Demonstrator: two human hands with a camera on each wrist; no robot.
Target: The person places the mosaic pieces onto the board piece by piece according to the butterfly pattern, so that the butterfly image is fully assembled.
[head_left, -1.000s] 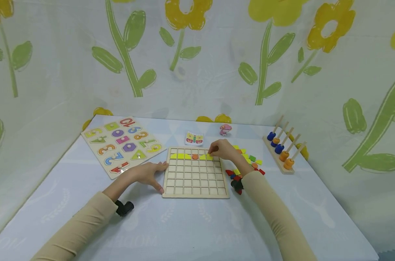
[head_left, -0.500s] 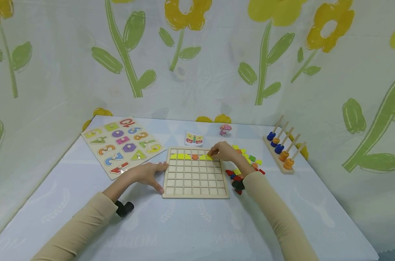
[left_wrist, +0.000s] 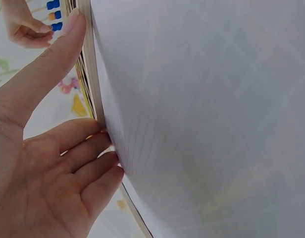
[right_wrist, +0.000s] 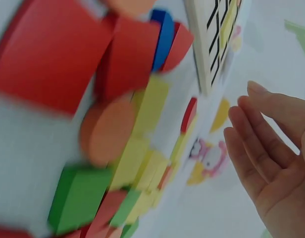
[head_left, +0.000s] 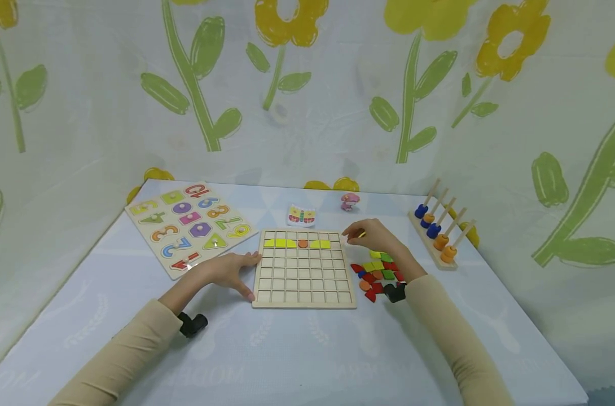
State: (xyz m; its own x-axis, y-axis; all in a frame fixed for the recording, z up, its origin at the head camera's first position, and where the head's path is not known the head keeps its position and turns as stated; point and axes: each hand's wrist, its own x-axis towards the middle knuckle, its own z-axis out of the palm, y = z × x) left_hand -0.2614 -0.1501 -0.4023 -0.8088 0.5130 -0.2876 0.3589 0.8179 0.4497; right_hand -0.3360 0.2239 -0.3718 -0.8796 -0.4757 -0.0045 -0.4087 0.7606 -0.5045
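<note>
My left hand (head_left: 230, 272) braces the left edge of a wooden grid board (head_left: 305, 285), thumb by the near corner and fingers further up, fingers fairly straight in the left wrist view. One board row holds yellow pieces (head_left: 281, 243) on either side of an orange disc (head_left: 303, 244). Just off the board's far right corner is my right hand (head_left: 373, 234), fingers loosely bent. In the head view a sliver of yellow shows between its thumb and fingers; no piece shows at its fingertips in the right wrist view. Coloured pieces (right_wrist: 125, 54) lie below that hand.
A number-and-shape puzzle board (head_left: 190, 228) lies at the left. Behind the grid board are a small butterfly-pattern card (head_left: 301, 216) and a pink figurine (head_left: 350, 201). A peg stand (head_left: 433, 239) with blue and orange beads stands at the right.
My right hand has left the grid row and moved right, off the board's edge, uncovering yellow pieces in the row and more loose pieces. The left hand has stayed in place.
</note>
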